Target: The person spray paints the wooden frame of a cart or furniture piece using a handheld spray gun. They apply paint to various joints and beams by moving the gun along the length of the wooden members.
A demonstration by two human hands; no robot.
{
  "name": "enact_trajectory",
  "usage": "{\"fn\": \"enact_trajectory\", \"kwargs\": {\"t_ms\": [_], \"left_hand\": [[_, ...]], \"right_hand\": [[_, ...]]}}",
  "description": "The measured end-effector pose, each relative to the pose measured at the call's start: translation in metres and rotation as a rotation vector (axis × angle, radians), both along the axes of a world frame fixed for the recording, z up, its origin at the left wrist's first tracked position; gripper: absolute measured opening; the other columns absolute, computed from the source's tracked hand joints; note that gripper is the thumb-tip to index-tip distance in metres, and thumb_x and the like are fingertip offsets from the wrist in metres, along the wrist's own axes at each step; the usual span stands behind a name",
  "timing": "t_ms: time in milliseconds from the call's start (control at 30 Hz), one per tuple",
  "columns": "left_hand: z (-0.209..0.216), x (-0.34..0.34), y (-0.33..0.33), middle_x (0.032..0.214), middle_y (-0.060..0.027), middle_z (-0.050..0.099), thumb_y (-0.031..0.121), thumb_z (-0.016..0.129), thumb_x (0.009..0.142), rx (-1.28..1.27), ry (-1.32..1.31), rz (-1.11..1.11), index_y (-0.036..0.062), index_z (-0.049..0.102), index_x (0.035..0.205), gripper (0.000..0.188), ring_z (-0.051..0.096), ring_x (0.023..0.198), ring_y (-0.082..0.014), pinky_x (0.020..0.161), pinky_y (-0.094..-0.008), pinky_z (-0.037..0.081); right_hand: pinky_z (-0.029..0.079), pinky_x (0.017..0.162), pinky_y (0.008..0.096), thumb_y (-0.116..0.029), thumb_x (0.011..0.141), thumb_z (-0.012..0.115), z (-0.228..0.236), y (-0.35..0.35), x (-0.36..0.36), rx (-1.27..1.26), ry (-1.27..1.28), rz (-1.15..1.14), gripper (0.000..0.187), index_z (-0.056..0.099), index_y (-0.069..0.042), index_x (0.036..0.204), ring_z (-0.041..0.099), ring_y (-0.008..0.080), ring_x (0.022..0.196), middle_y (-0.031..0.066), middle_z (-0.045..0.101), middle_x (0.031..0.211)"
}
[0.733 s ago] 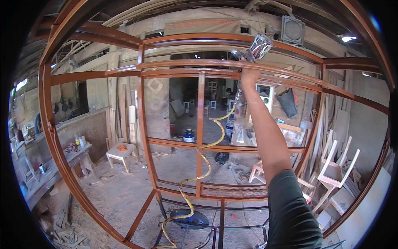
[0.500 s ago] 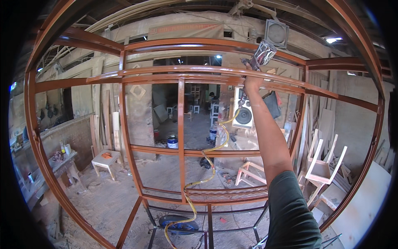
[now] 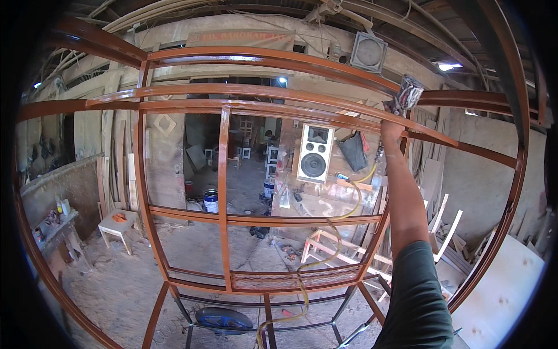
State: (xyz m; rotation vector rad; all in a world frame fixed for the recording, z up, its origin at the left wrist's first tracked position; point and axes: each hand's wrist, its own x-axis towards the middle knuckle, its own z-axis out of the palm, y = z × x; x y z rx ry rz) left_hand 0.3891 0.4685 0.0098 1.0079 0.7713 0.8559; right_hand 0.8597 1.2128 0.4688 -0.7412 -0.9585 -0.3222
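Reaching up and forward from the lower right, the person's right hand [image 3: 392, 124], its forearm bare below a dark green sleeve [image 3: 416, 291], is wrapped around a paint-streaked spray gun with a silvery cylindrical cup [image 3: 408, 95]; the fingers are too small to make out one by one. The spray gun is at the upper right, beside the top rails of a large glossy reddish-brown frame of straight bars [image 3: 224, 198], with its cup standing slightly tilted above the hand; whether it touches a rail I cannot tell. From below the hand a curling yellow hose [image 3: 305, 300] winds down to the lower edge, in front of a long mesh panel [image 3: 293, 280] low in the frame. The left hand is out of view, so I cannot tell its grip. Seen through the bars, a tall white loudspeaker with a round black cone [image 3: 315, 154] is at the far wall, near a dark hanging bag [image 3: 353, 153]. A blue and white bucket [image 3: 211, 201] stands by the doorway, and a pale square stool [image 3: 120, 227] bears a crumpled orange cloth [image 3: 119, 217]. Below the frame lies a black wheel with a blue centre [image 3: 224, 320]; at the lower right leans a pale flat board [image 3: 500, 296].
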Motion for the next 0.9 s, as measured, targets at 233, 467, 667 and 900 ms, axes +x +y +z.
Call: {"fn": "enact_trajectory", "kwargs": {"t_ms": [233, 467, 667, 900], "left_hand": [[0.004, 0.014, 0.017, 0.154, -0.0163, 0.039, 0.005, 0.069, 0.09, -0.002, 0.001, -0.027, 0.0054, 0.019, 0.159, 0.085, 0.039, 0.141, -0.0283, 0.108, -0.042, 0.04], [0.008, 0.024, 0.019, 0.154, -0.0163, 0.038, 0.006, 0.069, 0.09, -0.002, 0.003, -0.02, 0.0058, 0.02, 0.159, 0.085, 0.039, 0.142, -0.0286, 0.108, -0.0423, 0.041], [0.012, 0.03, 0.008, 0.154, -0.0162, 0.038, 0.007, 0.07, 0.089, -0.014, 0.003, 0.001, 0.0061, 0.02, 0.159, 0.085, 0.038, 0.142, -0.0288, 0.107, -0.0426, 0.041], [0.019, 0.033, -0.018, 0.154, -0.0162, 0.038, 0.008, 0.071, 0.089, -0.018, 0.012, 0.063, 0.0065, 0.021, 0.159, 0.085, 0.038, 0.142, -0.0291, 0.107, -0.0429, 0.041]], "right_hand": [[0.048, 0.093, 0.0447, -0.032, 0.092, 0.07, -0.014, -0.042, 0.029, 0.022, -0.079, -0.043, 0.048, 0.062, 0.001, 0.126, 0.066, 0.0376, 0.109, 0.022, 0.07, 0.114], [0.051, 0.088, 0.0452, -0.037, 0.094, 0.066, -0.005, -0.038, 0.049, -0.062, -0.078, -0.364, 0.049, 0.063, -0.002, 0.126, 0.068, 0.0386, 0.102, 0.0211, 0.072, 0.106], [0.053, 0.084, 0.0428, -0.032, 0.092, 0.069, 0.001, -0.017, 0.062, 0.08, -0.115, -0.17, 0.045, 0.064, -0.002, 0.126, 0.071, 0.0348, 0.099, 0.0203, 0.073, 0.104], [0.053, 0.082, 0.0376, -0.024, 0.092, 0.071, 0.003, -0.021, 0.02, 0.138, -0.163, 0.013, 0.039, 0.065, 0.003, 0.12, 0.072, 0.0265, 0.09, 0.0166, 0.075, 0.102]]}}
